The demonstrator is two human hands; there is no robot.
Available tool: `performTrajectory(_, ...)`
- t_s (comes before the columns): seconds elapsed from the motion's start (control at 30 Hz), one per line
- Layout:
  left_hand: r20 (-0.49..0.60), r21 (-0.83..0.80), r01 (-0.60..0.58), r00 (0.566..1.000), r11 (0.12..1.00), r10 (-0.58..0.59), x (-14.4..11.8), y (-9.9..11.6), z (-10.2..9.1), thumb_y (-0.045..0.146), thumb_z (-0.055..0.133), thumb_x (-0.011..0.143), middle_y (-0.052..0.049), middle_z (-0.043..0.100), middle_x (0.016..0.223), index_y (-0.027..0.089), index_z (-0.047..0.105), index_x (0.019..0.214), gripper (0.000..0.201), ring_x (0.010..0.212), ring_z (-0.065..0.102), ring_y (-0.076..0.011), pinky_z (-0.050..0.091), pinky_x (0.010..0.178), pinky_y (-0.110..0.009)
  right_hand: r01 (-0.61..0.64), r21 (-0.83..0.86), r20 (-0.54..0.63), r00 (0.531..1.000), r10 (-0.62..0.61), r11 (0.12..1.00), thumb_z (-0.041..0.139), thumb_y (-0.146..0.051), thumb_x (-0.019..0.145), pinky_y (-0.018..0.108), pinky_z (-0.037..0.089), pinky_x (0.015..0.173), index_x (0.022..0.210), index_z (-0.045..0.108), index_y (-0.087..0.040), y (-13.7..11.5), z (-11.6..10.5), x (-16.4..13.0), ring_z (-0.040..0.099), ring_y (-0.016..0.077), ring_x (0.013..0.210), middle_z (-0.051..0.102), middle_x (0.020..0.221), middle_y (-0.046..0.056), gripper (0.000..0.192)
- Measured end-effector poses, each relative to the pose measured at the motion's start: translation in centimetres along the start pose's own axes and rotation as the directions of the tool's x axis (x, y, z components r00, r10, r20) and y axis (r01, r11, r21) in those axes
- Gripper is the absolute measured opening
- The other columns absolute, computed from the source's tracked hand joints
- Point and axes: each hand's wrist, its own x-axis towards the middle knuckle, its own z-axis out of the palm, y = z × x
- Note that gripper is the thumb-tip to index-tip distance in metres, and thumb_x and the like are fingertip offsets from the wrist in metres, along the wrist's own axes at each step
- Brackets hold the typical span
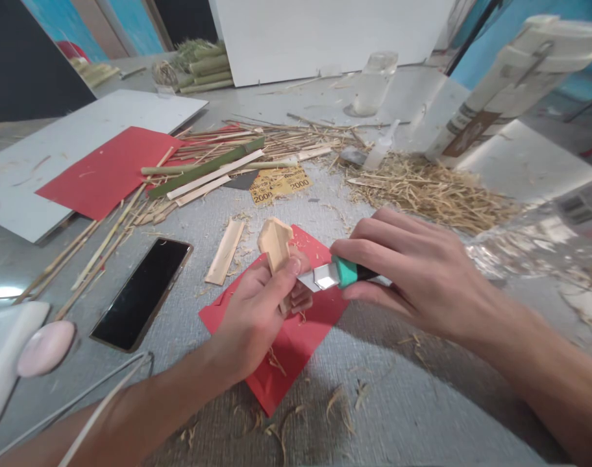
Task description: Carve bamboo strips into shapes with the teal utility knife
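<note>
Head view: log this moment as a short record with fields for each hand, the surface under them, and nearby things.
left hand: left hand grips a pale wood piece, held upright
right hand: right hand holds a teal-handled utility knife, blade towards the wood piece
underneath: small red paper on the grey table
nearby: phone to the left, flat wood strip, straw pile, larger red sheet
</note>
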Motion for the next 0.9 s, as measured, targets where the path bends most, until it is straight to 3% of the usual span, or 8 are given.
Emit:
performTrajectory(0.43, -0.025, -0.078, 0.005, 1.000, 0.997, -0.007, -0.06, -0.01, 0.29, 0.044, 0.085, 0.090, 0.002, 0.050, 0.075, 0.020, 0.061, 0.081, 0.035, 0.070, 0.046, -0.0125, 0.046, 0.066, -0.023, -0.013, 0.014, -0.006, 1.000, 0.013, 1.000, 0.046, -0.057, 0.111, 0.036, 0.040, 0.071, 0.114, 0.070, -0.019, -0.11, -0.07, -0.01, 0.053, 0.0220, 0.080, 0.068, 0.094, 0.009, 0.045)
performTrajectory(0.63, 0.030, -0.089, -0.008, 0.999, 0.996, 0.011, -0.05, 0.01, 0.16, 0.045, 0.082, 0.093, 0.003, 0.047, 0.073, 0.019, 0.060, 0.081, 0.036, 0.067, 0.043, -0.0118, 0.041, 0.062, -0.022, -0.029, 0.017, -0.004, 1.000, 0.029, 0.999, 0.045, -0.058, 0.112, 0.036, 0.041, 0.071, 0.115, 0.070, -0.019, -0.13, -0.02, -0.08, 0.053, 0.0219, 0.081, 0.068, 0.095, 0.008, 0.046)
performTrajectory(0.9, 0.063, -0.055, -0.009, 0.998, 0.998, 0.012, -0.05, -0.20, -0.30, 0.049, 0.080, 0.095, 0.002, 0.052, 0.074, 0.019, 0.063, 0.082, 0.036, 0.068, 0.048, -0.0116, 0.046, 0.066, -0.022, 0.030, 0.024, -0.016, 0.999, -0.030, 0.999, 0.050, -0.055, 0.111, 0.034, 0.039, 0.070, 0.112, 0.070, -0.018, 0.10, -0.11, 0.00, 0.052, 0.0212, 0.080, 0.067, 0.092, 0.007, 0.042)
